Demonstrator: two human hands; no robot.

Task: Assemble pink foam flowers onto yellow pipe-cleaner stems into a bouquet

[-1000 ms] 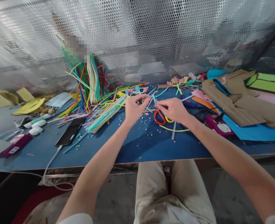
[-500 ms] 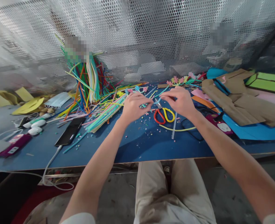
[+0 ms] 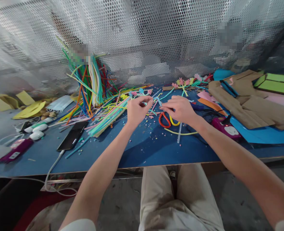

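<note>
My right hand (image 3: 179, 109) pinches a short light-blue pipe cleaner (image 3: 159, 101), whose end sticks out up and to the left of the fingertips. Facing it, my left hand (image 3: 139, 109) is closed with thumb and forefinger together; what they hold, if anything, is too small to make out. Scissors with one red and one yellow handle (image 3: 164, 120) lie partly hidden under my right hand. Just in front of them are a clear glue stick (image 3: 180, 134) and a pale yellow pipe cleaner (image 3: 181, 132). Left of my left hand lies a bundle of pastel pipe cleaners (image 3: 109, 119).
Standing pipe cleaners (image 3: 96, 83) rise at the back left before a perforated metal panel (image 3: 156, 38). A phone (image 3: 72, 136) with a cable lies front left. Small fluffy flowers (image 3: 181, 82) lie at the back. Cardboard (image 3: 248, 99) and a purple power strip (image 3: 225, 126) are on the right.
My hands have moved apart slightly. My left hand has turned, showing its pinched thumb and forefinger. My right hand has come down and left, covering more of the scissors, with the light-blue piece now raised.
</note>
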